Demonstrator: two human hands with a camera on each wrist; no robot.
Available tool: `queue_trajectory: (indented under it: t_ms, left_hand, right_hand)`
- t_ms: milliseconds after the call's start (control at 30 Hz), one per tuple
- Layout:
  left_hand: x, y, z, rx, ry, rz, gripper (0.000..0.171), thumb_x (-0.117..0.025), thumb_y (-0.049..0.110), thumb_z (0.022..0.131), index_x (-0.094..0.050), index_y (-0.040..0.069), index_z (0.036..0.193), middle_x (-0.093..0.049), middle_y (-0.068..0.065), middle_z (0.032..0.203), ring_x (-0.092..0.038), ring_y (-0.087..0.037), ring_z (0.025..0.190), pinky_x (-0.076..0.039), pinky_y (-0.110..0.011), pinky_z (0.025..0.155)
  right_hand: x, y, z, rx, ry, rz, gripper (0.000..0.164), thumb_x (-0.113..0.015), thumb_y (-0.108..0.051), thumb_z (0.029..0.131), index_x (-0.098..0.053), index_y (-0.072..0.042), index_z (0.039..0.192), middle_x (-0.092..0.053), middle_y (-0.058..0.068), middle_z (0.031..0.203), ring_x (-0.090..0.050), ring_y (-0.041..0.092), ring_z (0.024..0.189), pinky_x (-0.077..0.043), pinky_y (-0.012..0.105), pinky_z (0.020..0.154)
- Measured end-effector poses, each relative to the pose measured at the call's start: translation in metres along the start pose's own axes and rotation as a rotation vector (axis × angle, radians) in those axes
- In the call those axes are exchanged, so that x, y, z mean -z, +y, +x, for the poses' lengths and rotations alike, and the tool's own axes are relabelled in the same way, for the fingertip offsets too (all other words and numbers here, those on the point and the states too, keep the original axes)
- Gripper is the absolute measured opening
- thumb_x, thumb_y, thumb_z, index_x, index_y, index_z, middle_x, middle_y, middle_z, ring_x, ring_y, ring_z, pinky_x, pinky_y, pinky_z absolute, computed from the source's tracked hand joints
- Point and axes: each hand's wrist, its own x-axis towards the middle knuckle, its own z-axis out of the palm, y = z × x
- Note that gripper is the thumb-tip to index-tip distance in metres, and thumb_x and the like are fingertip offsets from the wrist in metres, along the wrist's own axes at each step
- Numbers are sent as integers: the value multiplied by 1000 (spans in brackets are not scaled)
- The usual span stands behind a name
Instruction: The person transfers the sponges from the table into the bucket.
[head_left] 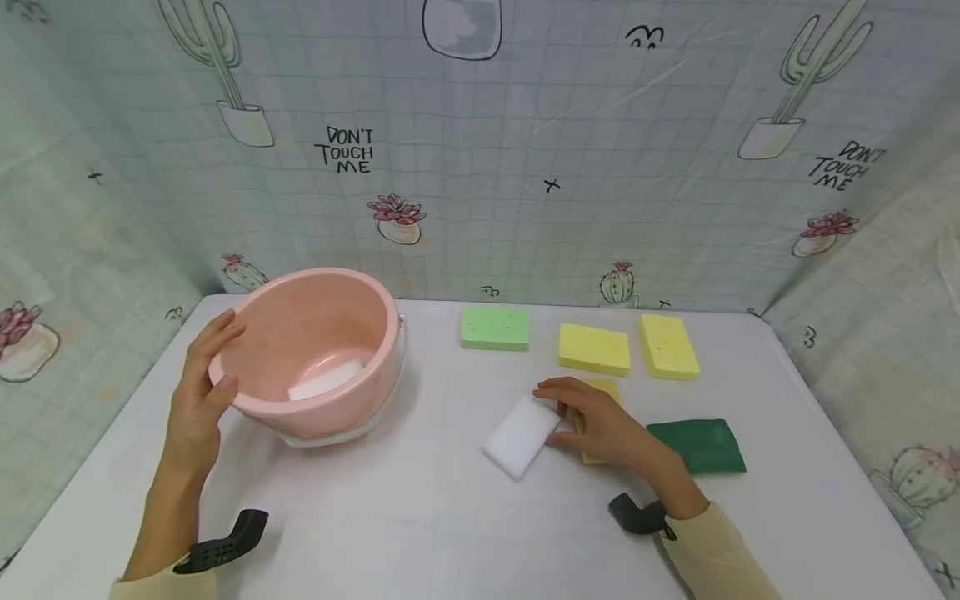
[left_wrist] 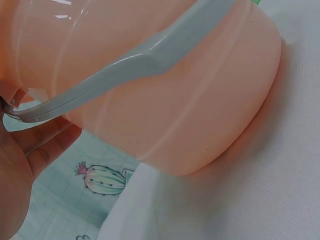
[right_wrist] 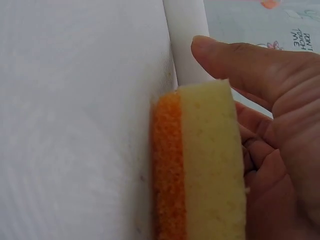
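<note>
My left hand (head_left: pixel 198 392) grips the near-left rim of a pink bucket (head_left: pixel 345 417), thumb towards its inside. The bucket is tilted, its mouth towards me, and a white sponge (head_left: pixel 326 381) lies inside. In the left wrist view the grey handle (left_wrist: pixel 115 80) hangs across the bucket's side. My right hand (head_left: pixel 600 421) pinches the right end of another white sponge (head_left: pixel 517 442) between thumb and fingers, at table level. Under that hand lies a yellow sponge (head_left: pixel 604 387), partly hidden; the right wrist view shows its orange layer (right_wrist: pixel 170 165).
A green sponge (head_left: pixel 495 327) and two yellow sponges, one flat (head_left: pixel 594 348) and one angled (head_left: pixel 667 347), lie at the back. A dark green pad (head_left: pixel 697 446) is beside my right forearm. Printed cloth (head_left: pixel 480 167) hangs behind the white table (head_left: pixel 420 525).
</note>
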Motion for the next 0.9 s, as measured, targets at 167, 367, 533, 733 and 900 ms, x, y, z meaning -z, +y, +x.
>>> queue_trajectory:
  t_ms: [167, 367, 533, 733, 900]
  left_hand:
    - [2, -2, -2, -7, -2, -6, 54, -44, 13, 90, -42, 10, 143, -24, -1, 155, -19, -18, 141, -28, -25, 108]
    - [1, -5, -1, -38, -11, -29, 53, -44, 12, 90, -42, 8, 143, -24, -3, 155, -19, -19, 141, -31, -22, 105]
    - [1, -5, 0, -50, -9, -37, 54, -44, 11, 88, -42, 6, 142, -25, -4, 155, -20, -20, 141, -32, -21, 104]
    - [1, -2, 1, -31, -8, -32, 54, -42, 11, 88, -43, 6, 142, -26, -2, 154, -21, -20, 140, -34, -21, 102]
    - [1, -2, 1, -34, -10, -38, 54, -43, 10, 87, -43, 6, 142, -26, -3, 154, -21, -20, 140, -34, -20, 102]
  right_hand:
    - [-3, 1, -1, 9, -5, 15, 60, -80, -10, 76, -56, -6, 130, -54, 4, 129, -54, 15, 85, -49, 27, 70]
    - [-3, 3, -1, 17, -28, 33, 60, -80, -12, 77, -55, -8, 132, -54, 4, 126, -54, 13, 80, -48, 25, 63]
    - [-2, 4, -1, -9, -69, 40, 63, -79, -13, 78, -52, -10, 135, -56, 1, 115, -53, 12, 78, -48, 24, 61]
    - [1, 2, 0, -39, -101, 47, 63, -78, -10, 79, -51, -10, 136, -57, -3, 100, -53, 13, 78, -48, 24, 61]
    - [0, 2, 0, -28, -95, 53, 58, -78, -9, 78, -55, -7, 131, -58, -2, 99, -53, 13, 80, -48, 24, 64]
